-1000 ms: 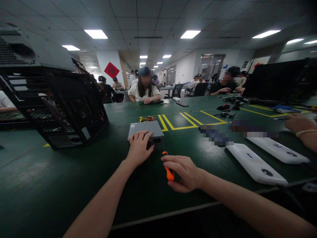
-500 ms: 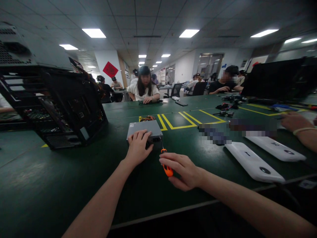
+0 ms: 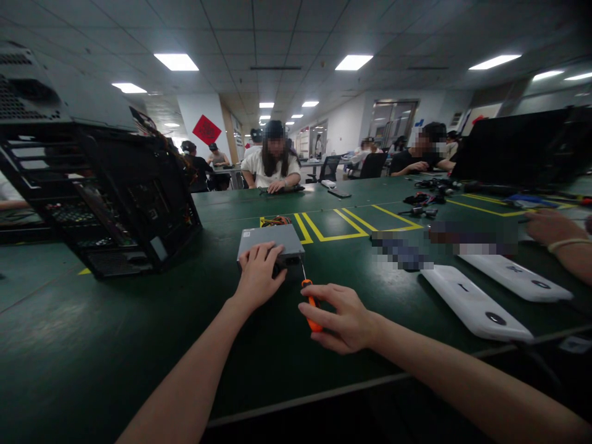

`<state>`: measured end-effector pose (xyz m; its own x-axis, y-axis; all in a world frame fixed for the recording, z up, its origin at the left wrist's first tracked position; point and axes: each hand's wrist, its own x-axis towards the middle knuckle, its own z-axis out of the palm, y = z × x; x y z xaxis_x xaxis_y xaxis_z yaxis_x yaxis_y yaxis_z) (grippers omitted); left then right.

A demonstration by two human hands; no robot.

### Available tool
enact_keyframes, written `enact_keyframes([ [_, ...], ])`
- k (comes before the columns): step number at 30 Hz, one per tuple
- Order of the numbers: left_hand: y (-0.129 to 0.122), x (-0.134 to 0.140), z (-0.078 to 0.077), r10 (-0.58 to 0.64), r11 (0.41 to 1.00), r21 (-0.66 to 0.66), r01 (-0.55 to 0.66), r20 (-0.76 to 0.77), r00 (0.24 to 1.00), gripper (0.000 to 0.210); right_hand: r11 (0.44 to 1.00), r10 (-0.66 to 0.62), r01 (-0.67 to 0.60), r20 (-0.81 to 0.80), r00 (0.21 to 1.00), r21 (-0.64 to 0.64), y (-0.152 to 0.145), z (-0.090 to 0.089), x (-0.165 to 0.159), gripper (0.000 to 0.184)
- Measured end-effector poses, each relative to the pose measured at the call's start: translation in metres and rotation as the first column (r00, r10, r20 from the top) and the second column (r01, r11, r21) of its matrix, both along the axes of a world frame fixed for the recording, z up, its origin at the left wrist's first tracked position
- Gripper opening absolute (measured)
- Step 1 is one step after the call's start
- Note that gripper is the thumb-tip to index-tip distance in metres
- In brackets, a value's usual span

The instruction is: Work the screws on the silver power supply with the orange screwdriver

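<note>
A grey computer power supply unit (image 3: pixel 272 235) lies on the green table, its cables bunched at the far side. My left hand (image 3: pixel 263 268) grips it, fingers over the top and thumb down at the near face, which it partly hides. My right hand (image 3: pixel 340 317) has its fingers around the orange handle of a screwdriver (image 3: pixel 314 317). The thin shaft points up and away, with its tip at the right end of the unit's near face. Whether the tip sits in a screw is too small to tell.
An open black computer case (image 3: pixel 134 197) stands at left with another grey metal unit (image 3: pixel 87 98) on top. Two white power banks (image 3: pixel 476 302) lie at right, near another person's hand (image 3: pixel 555 231). Cables (image 3: pixel 423 200) and a monitor (image 3: pixel 509 148) are farther back. A person (image 3: pixel 272 160) sits opposite.
My right hand's fingers have shifted and spread a little around the screwdriver handle. The left hand and the power supply unit keep their place.
</note>
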<state>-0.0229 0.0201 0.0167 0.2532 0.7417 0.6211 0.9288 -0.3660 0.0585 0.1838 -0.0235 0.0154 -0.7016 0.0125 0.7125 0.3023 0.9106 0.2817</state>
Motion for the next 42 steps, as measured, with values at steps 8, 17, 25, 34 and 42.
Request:
enact_keyframes([
  [8, 0.0004, 0.0000, -0.0009, 0.006, 1.000, -0.004, -0.006, 0.003, 1.000, 0.046, 0.997, 0.052, -0.055, -0.065, 0.997, -0.056, 0.0020, -0.0043, -0.0034, 0.038],
  [17, -0.0006, 0.0006, 0.0002, 0.014, 1.000, 0.000, -0.014, -0.008, 1.000, 0.047, 0.999, 0.034, -0.035, -0.045, 0.998, -0.033, -0.0005, -0.0026, -0.0047, 0.032],
  [25, -0.0005, 0.0002, 0.0001, 0.017, 1.000, -0.004, -0.017, -0.010, 1.000, 0.047, 1.000, 0.018, -0.017, 0.057, 0.998, -0.011, -0.0029, 0.0033, -0.0042, 0.034],
  [34, -0.0007, 0.0009, 0.0003, 0.011, 1.000, -0.016, -0.011, 0.001, 1.000, 0.047, 0.995, 0.054, -0.055, -0.009, 0.998, -0.087, 0.0007, -0.0034, -0.0048, 0.037],
  [42, 0.0005, 0.0000, -0.0013, 0.001, 1.000, 0.005, -0.001, 0.003, 1.000, 0.047, 1.000, -0.001, 0.002, -0.045, 0.999, 0.017, -0.0001, -0.0047, -0.0066, 0.031],
])
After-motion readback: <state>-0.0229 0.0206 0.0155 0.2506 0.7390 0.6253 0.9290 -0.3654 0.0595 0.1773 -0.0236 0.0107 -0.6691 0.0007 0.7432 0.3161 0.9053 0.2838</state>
